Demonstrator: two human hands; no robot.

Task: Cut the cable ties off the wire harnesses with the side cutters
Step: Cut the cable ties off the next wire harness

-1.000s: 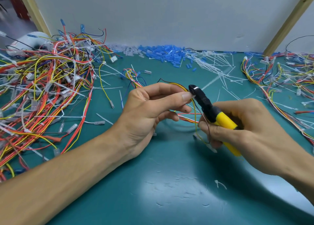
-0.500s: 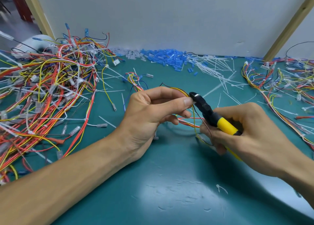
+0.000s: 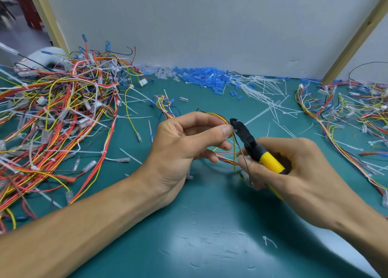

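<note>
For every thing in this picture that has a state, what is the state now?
left hand, pinching the held harness between thumb and forefinger.
right hand, gripping the side cutters.
side cutters, tip at the pinched spot; jaws unclear.
left harness pile, tangled, with ties on.
loose cable ties, strewn, attached to nothing.

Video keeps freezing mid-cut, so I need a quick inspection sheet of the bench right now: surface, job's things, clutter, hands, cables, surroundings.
Surface: teal mat, glare patch near the camera.
Job's things: side cutters, yellow handles, nose at the harness beside the left thumb tip.
Clutter: loose white ties and blue sleeves along the white panel.
Hands: left hand pinches the harness; right hand grips the side cutters.
Cables: large wire heap on the left, smaller wire heap on the right.
Surroundings: white panel behind, wooden posts.
</note>
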